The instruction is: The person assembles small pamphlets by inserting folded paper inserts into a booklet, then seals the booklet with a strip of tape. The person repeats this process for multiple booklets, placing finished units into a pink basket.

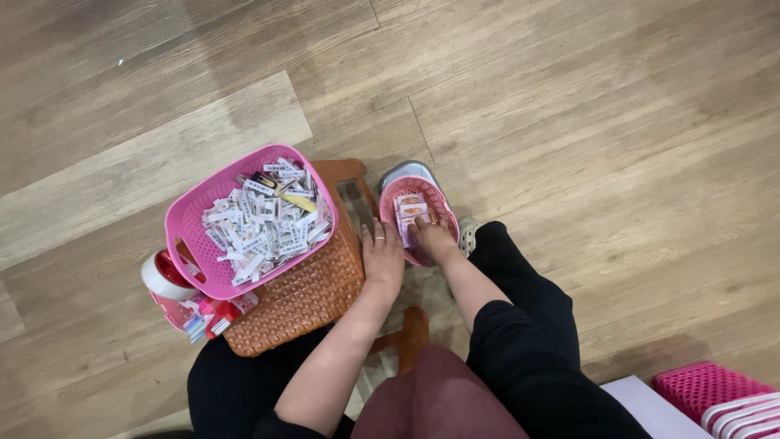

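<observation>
Right hand (433, 238) is down inside the small pink basket (390, 213) on the floor, fingers on the pink-and-orange packets (409, 210) in it; can't tell whether the fingers are closed on one or just touching. Left hand (383, 258) lies flat and open, palm down, gripping nothing, on the edge of the brown woven stool (305, 294), just beside that basket. Large pink basket (185, 223) of white paper strips (264, 223) sits on the stool, left of both hands.
</observation>
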